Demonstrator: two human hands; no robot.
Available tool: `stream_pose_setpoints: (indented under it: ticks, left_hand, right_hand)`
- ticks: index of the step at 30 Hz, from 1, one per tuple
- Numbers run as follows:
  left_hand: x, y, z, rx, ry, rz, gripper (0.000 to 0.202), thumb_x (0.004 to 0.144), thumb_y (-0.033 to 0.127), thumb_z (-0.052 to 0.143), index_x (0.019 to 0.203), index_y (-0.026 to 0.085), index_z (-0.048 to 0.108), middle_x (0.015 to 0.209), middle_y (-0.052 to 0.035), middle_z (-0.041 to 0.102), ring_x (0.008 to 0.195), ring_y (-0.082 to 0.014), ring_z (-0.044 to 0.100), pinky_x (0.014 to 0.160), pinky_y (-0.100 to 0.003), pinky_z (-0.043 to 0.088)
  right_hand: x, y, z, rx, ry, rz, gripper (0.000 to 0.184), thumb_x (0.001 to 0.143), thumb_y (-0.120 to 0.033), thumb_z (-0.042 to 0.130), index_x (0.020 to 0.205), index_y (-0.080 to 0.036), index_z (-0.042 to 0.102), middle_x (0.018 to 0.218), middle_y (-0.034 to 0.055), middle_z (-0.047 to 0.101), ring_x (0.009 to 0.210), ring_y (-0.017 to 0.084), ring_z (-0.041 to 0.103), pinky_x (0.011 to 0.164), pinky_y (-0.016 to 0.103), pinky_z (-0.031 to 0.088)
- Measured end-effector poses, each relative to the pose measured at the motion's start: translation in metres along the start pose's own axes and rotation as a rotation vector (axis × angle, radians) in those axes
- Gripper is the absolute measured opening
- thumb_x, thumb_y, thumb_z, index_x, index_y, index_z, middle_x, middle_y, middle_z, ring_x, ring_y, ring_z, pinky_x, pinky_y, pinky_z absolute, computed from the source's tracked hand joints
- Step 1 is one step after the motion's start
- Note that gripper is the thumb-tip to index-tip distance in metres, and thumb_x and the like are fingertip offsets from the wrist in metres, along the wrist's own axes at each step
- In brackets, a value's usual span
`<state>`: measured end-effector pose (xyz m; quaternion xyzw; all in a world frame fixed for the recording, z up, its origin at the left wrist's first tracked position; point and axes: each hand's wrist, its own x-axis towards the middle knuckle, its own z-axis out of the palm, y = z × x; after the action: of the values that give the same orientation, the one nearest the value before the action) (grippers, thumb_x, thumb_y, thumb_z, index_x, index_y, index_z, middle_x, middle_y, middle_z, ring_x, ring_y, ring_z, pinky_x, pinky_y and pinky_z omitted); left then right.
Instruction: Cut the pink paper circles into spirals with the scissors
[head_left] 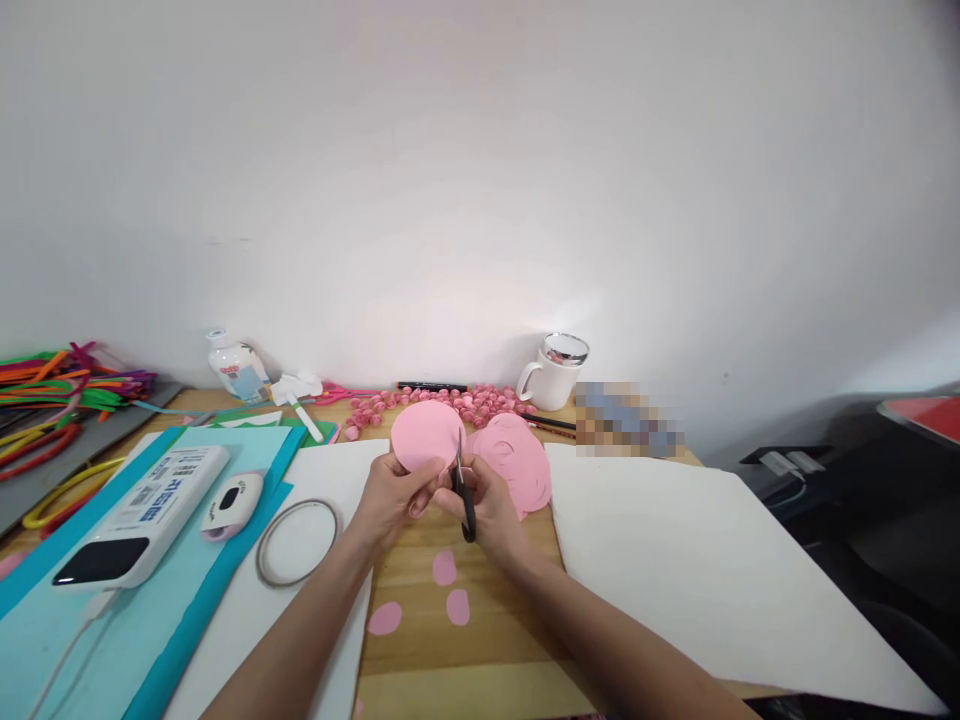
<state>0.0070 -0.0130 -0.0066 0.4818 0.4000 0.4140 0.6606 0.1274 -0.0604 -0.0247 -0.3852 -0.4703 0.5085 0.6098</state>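
Observation:
My left hand [397, 492] pinches the lower edge of a round pink paper disc [426, 434], held up over the table. Black-handled scissors [468, 512] are in my right hand [487, 505], their blades pointing up at the disc's right edge. Whether the blades are cutting into the paper I cannot tell. Just behind my right hand lies a pile of pink paper discs [529, 470]. Nearer to me, small pink paper ovals [445, 568] rest on the wood between my forearms.
Many small pink rolled paper buds [491, 402] lie by the wall, near a white mug [555, 372]. White sheets [675, 540] flank the wooden table [480, 660]. At left are a power bank [142, 515], a tape ring [298, 542], a vase [237, 368] and colourful pipe cleaners [75, 385].

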Motion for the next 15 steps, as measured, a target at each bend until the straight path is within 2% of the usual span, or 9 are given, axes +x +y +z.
stream_pose_setpoints:
  ticks: [6,15]
  left_hand:
    - [0.0009,-0.0008,-0.0022,-0.038,-0.029,0.009,0.032,0.062,0.034,0.074,0.046,0.014,0.054,0.032,0.0055,0.043,0.03,-0.0051,0.035,0.033,-0.019,0.025]
    - [-0.0003,0.0021,-0.0032,-0.024,-0.068,0.025,0.037,0.063,0.037,0.074,0.045,0.015,0.05,0.034,0.0053,0.044,0.031,-0.0051,0.035,0.034,-0.02,0.027]
  right_hand:
    - [-0.0008,0.0052,-0.0005,0.004,0.033,0.048,0.035,0.063,-0.035,0.075,0.081,-0.021,0.048,0.058,-0.0065,0.049,0.05,0.01,0.044,0.05,0.023,0.037]
    - [-0.0023,0.0059,-0.0008,0.006,0.053,0.09,0.031,0.065,-0.034,0.074,0.079,-0.019,0.051,0.053,-0.0061,0.051,0.046,0.009,0.046,0.044,0.021,0.034]
